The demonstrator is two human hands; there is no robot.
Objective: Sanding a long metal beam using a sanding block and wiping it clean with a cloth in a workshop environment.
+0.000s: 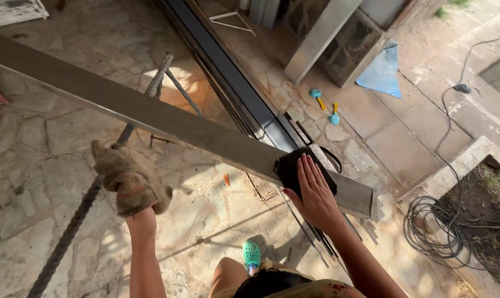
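Fingers (308,171) flat on black cloth (290,168) | metal bar (150,113) runs upper-left to lower-right

My left hand (133,185) wears a tan-brown knit glove (129,177). My right hand (315,193) presses a black cloth (292,168) on the grey metal beam (150,113). My clog (251,255) is turquoise.

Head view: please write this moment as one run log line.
left hand: in brown work glove, under metal beam | right hand: bare, pressing black cloth on beam | floor: coiled cable
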